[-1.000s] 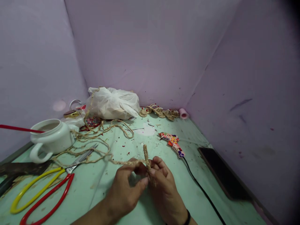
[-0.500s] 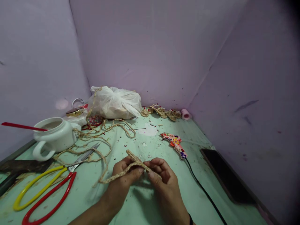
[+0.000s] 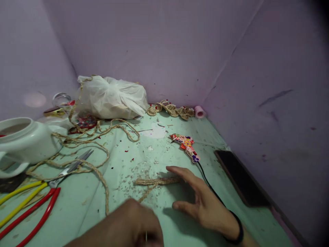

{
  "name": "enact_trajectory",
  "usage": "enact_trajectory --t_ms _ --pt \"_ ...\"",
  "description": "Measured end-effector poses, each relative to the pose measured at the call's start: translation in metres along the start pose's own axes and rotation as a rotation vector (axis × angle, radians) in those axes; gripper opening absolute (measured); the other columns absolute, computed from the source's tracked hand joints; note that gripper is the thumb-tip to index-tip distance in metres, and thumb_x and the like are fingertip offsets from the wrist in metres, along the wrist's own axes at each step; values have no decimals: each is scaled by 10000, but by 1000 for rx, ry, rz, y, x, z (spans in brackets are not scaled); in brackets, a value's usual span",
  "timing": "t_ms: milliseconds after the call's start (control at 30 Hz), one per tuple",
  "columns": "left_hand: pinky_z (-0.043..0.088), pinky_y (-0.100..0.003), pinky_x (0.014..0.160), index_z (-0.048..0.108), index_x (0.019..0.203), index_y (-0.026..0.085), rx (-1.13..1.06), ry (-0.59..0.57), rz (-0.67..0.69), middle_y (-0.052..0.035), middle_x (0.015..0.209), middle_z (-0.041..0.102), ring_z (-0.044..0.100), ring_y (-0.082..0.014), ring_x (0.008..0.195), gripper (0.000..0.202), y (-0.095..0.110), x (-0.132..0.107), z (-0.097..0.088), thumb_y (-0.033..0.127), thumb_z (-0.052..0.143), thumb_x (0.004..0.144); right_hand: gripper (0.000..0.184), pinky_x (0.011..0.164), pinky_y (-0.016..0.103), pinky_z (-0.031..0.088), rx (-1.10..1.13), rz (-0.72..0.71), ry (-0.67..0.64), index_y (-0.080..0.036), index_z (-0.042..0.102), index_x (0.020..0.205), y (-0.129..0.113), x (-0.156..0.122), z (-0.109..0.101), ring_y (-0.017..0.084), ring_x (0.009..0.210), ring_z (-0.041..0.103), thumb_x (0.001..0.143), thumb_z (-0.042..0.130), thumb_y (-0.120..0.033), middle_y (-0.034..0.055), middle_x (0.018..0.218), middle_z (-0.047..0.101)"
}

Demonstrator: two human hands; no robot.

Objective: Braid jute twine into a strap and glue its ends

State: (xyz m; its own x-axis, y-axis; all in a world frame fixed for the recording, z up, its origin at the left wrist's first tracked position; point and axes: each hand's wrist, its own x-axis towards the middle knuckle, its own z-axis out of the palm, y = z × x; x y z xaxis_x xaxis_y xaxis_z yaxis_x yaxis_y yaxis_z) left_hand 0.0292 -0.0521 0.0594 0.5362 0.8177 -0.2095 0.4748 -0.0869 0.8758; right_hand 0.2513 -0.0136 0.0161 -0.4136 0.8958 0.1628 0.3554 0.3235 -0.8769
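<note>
A folded length of braided jute rope [image 3: 159, 181] lies on the green tabletop, with a thinner strand angling from it down toward my left hand. My left hand [image 3: 133, 223] is low at the bottom edge, blurred, its fingers curled under; a thin pale sliver shows by the fingers, but what they hold is hidden. Beside the rope's right end, my right hand [image 3: 205, 202] is spread, thumb and fingers apart, with nothing gripped. A long jute cord [image 3: 104, 181] loops over the scissors [image 3: 52, 184], which have one yellow and one red handle, at left.
At left stands a white ceramic pot [image 3: 33, 140]. Behind are a tied white plastic bag [image 3: 113, 97], beaded jute pieces [image 3: 171, 109] and a pink spool [image 3: 199, 112]. To the right lie a flower-patterned glue gun [image 3: 186, 144] with black cord and a dark phone [image 3: 241, 178].
Both hands have let go of the folded rope, which now rests on the table. My left hand has drawn down toward me and my right hand has opened. The view has shifted right.
</note>
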Motion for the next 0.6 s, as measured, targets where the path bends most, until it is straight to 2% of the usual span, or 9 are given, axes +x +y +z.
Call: enact_trajectory --t_ms 100,167,267,400,500,600 --pt "385 -251 603 602 703 205 235 249 33 -10 715 603 545 -153 664 199 -4 20 -10 241 432 801 309 860 403 439 -38 79 191 -262 634 1052 3 -1 -4 247 976 582 746 668 -292 62 1059 653" --pt "397 -282 651 602 750 201 402 344 28 -27 771 593 547 -176 726 185 -10 32 -13 220 426 805 167 777 364 463 -119 89 253 -241 655 954 9 0 -5 221 866 605 804 602 -293 58 937 675" --pt "404 -323 697 610 768 193 543 310 -45 -45 803 578 540 -213 801 153 -17 43 -11 175 459 782 149 725 342 463 -232 78 207 -222 656 924 16 2 -3 209 828 597 846 542 -278 61 874 662" --pt "403 -322 703 616 748 195 562 257 -96 -43 796 577 537 -210 806 202 -23 49 -10 107 436 773 174 702 349 461 -321 94 118 -220 652 955 19 5 0 213 819 585 855 531 -295 65 865 638" --pt "393 -328 703 621 747 198 532 230 -75 -44 778 577 526 -207 788 233 -23 51 -10 142 404 812 141 686 351 459 -330 96 90 -235 653 929 19 6 1 213 795 581 837 565 -295 55 836 632" --pt "376 -361 718 618 757 195 558 254 -36 -47 776 573 506 -219 778 158 -23 53 -5 214 467 800 100 690 353 461 -313 95 69 -238 648 875 21 5 0 212 795 581 833 575 -290 48 825 634"
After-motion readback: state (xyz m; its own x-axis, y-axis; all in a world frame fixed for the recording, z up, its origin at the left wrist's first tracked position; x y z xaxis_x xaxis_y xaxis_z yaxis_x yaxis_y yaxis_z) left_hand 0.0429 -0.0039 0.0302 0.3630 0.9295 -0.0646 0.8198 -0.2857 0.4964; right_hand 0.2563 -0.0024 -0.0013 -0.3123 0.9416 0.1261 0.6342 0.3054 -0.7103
